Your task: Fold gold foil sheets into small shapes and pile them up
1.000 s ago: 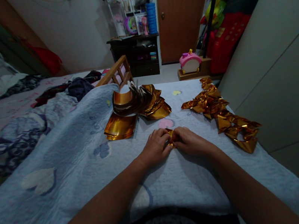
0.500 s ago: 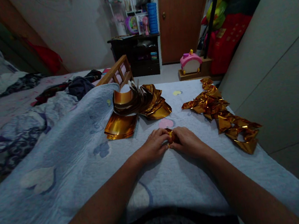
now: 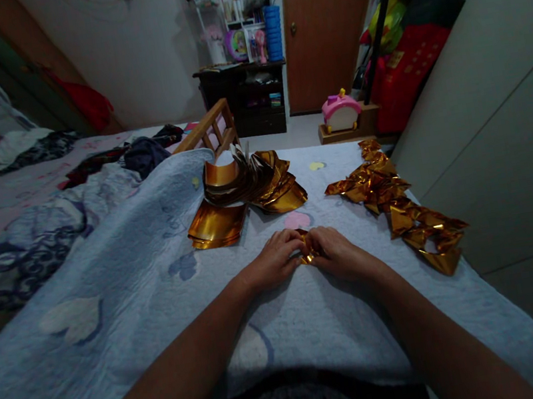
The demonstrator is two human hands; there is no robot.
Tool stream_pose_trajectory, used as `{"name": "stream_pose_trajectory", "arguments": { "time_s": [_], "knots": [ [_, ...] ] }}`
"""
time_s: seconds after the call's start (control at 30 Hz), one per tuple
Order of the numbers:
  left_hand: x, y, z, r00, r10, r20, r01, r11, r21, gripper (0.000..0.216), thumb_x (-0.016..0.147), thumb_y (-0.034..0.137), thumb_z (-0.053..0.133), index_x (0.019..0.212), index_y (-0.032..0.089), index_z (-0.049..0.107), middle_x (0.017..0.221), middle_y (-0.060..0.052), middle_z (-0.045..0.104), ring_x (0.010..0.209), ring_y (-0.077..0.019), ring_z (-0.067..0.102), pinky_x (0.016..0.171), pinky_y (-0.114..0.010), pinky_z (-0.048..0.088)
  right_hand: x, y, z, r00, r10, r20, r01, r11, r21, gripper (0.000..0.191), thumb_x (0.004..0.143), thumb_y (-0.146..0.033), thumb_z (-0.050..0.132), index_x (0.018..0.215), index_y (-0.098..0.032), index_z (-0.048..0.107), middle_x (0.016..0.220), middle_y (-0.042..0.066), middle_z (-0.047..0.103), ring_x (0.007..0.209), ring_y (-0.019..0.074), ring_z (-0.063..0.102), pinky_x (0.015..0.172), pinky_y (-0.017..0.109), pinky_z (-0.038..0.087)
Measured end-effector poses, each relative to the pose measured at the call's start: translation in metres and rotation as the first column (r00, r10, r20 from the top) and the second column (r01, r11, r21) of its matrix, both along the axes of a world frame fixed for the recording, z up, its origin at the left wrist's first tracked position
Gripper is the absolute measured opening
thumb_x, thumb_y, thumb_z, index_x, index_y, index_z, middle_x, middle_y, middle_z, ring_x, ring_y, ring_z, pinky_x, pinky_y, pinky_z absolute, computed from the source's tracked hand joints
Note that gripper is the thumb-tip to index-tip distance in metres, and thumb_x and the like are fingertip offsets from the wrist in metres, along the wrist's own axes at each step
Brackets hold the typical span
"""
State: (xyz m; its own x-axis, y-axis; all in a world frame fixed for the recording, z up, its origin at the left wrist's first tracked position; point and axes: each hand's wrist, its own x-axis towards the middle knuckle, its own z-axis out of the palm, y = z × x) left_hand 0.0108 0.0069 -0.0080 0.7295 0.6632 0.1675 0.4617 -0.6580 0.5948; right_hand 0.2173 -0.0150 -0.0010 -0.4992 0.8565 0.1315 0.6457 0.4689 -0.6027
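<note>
Between my two hands is a small piece of gold foil paper (image 3: 307, 258), mostly covered by my fingers. My left hand (image 3: 280, 253) is closed on its left side, fingers bent and pressed together. From the other side my right hand (image 3: 334, 251) grips it, thumb toward me. Beyond my left hand lies a fanned stack of gold foil paper sheets (image 3: 219, 222), some curled up with pale undersides. To the right of my right hand is a row of folded gold foil pieces (image 3: 398, 199), crumpled and overlapping.
A pale blue quilt (image 3: 165, 323) with heart shapes covers the surface under my hands. Clothes (image 3: 143, 155) lie on a bed at the left, past a wooden rail (image 3: 207, 128). A grey cabinet side (image 3: 502, 122) rises along the right. A pink toy (image 3: 341, 112) stands beyond the far edge.
My fingers have shifted slightly on the foil piece, and a bit more of its shiny near part shows between them. The stack and the folded pieces stay put.
</note>
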Motion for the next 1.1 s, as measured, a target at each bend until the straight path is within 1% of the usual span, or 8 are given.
{"name": "stream_pose_trajectory", "arguments": {
  "time_s": [0.1,0.23,0.3,0.47,0.57,0.8,0.93,1.1],
  "knots": [
    [0.000,0.000,0.000,1.000,0.000,-0.002,0.000,1.000,-0.005,0.019,0.090,0.014,0.057,0.104,0.023,0.064,0.119,-0.007,0.059,0.117,-0.0233,0.051,0.105,-0.041,0.042,0.003,-0.001,0.003,1.000,0.012,-0.008,-0.012,1.000,-0.005,0.006,0.086,-0.018,0.061,0.089,-0.019,0.057,0.088,0.004,0.060,0.081,0.0184,0.050,0.074,0.031,0.036],
    [0.001,-0.001,-0.001,1.000,0.012,-0.010,-0.012,1.000,-0.003,0.018,0.093,0.015,0.054,0.104,0.024,0.065,0.119,-0.007,0.059,0.118,-0.0225,0.051,0.106,-0.040,0.041,0.007,-0.001,0.006,0.999,-0.016,-0.051,0.012,0.996,-0.086,0.009,0.084,-0.011,0.055,0.087,-0.019,0.055,0.086,0.004,0.060,0.080,0.0179,0.051,0.072,0.029,0.038],
    [0.002,-0.002,-0.001,0.999,0.031,-0.019,-0.031,1.000,-0.002,0.016,0.093,0.018,0.056,0.104,0.023,0.065,0.119,-0.007,0.059,0.117,-0.0231,0.051,0.105,-0.041,0.041,0.007,0.000,0.005,0.998,-0.038,-0.052,0.032,0.994,-0.107,0.011,0.083,-0.008,0.053,0.084,-0.019,0.054,0.085,0.004,0.061,0.080,0.0176,0.052,0.072,0.029,0.038],
    [0.008,-0.005,-0.003,0.993,0.115,-0.041,-0.114,0.993,0.011,0.011,0.089,0.023,0.063,0.099,0.022,0.066,0.118,-0.007,0.059,0.113,-0.0248,0.052,0.101,-0.041,0.042,0.006,0.003,0.000,0.999,-0.036,-0.037,0.034,0.998,-0.056,0.008,0.084,-0.013,0.058,0.084,-0.019,0.054,0.084,0.003,0.060,0.079,0.0172,0.051,0.071,0.028,0.037],
    [0.010,-0.005,-0.003,0.992,0.118,-0.040,-0.117,0.993,0.024,0.010,0.088,0.022,0.064,0.097,0.022,0.065,0.117,-0.006,0.059,0.112,-0.0248,0.051,0.100,-0.041,0.042,0.007,0.003,-0.001,0.998,-0.018,-0.052,0.015,0.999,-0.048,0.007,0.085,-0.019,0.062,0.085,-0.019,0.055,0.083,0.003,0.059,0.077,0.0170,0.050,0.070,0.028,0.037],
    [0.009,-0.003,-0.005,0.993,0.113,-0.039,-0.112,0.993,0.022,0.009,0.089,0.020,0.062,0.098,0.022,0.064,0.116,-0.006,0.059,0.111,-0.0244,0.052,0.099,-0.041,0.043,0.011,0.003,0.002,0.998,0.035,-0.050,-0.037,0.998,-0.041,0.008,0.085,-0.020,0.063,0.088,-0.019,0.056,0.088,0.004,0.059,0.079,0.0175,0.050,0.071,0.029,0.039],
    [0.008,-0.003,-0.005,0.993,0.110,-0.037,-0.110,0.994,0.008,0.012,0.088,0.018,0.061,0.099,0.022,0.064,0.117,-0.007,0.059,0.112,-0.0248,0.051,0.100,-0.042,0.043,0.013,0.002,0.004,0.996,0.073,-0.055,-0.076,0.996,-0.045,0.008,0.084,-0.018,0.061,0.092,-0.019,0.057,0.093,0.006,0.061,0.084,0.0187,0.052,0.076,0.031,0.041],
    [0.006,-0.003,-0.005,0.995,0.098,-0.025,-0.098,0.995,0.006,0.016,0.086,0.014,0.059,0.100,0.021,0.064,0.117,-0.007,0.058,0.112,-0.0247,0.051,0.101,-0.042,0.043,0.015,0.000,0.007,0.996,0.082,-0.025,-0.083,0.995,-0.053,0.019,0.079,-0.009,0.056,0.094,-0.020,0.057,0.094,0.005,0.062,0.088,0.0192,0.053,0.080,0.031,0.041]
  ]
}}
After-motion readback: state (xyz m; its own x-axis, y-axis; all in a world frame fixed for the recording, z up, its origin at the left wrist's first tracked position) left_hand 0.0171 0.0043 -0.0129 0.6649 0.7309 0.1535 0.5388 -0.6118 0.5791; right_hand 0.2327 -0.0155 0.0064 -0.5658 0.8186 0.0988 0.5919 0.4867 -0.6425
